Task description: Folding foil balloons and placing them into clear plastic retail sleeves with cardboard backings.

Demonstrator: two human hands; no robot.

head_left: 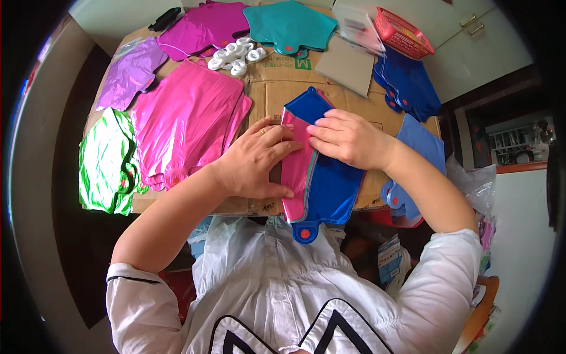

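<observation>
In front of me lies a stack of flat, uninflated foil balloons (339,186), blue on top, with a round tab at the near end bearing a red dot. A pink layer (296,171) is folded over its left part, with a thin teal edge showing. My left hand (257,156) rests along the left edge of the fold, fingers spread, thumb touching the pink near the tab. Close to the far end, my right hand (348,138) has its fingers together, pressed on the fold; its thumb is hidden.
A cardboard sheet (274,94) covers the table. Around it lie pink (188,118), green (106,159), purple (130,71), magenta (206,29), teal (289,26), dark blue (413,79) and light blue balloons (421,159). White rolls (236,56), a grey board (346,65) and a red basket (401,32) stand at the back.
</observation>
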